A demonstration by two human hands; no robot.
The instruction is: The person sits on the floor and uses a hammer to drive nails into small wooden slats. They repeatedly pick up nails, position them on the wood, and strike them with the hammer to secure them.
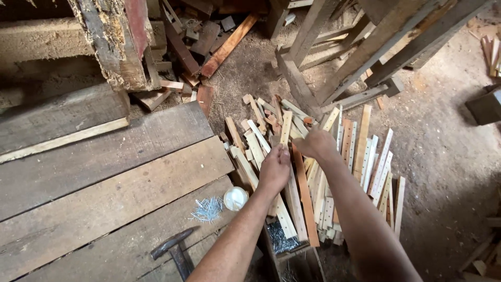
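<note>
1. Left hand [275,166] curling closed around a pale wooden slat [286,128], gripping its lower end.
2. Right hand [314,144] reaching, fingers folded, touching slats atop the slat pile [360,162] on the floor.
3. Hammer [173,249], nails [207,209] lying on the bench [104,198].

Pale raw wood slats [313,172], rough weathered plank bench [104,177], shiny metal nails [207,209]
</note>
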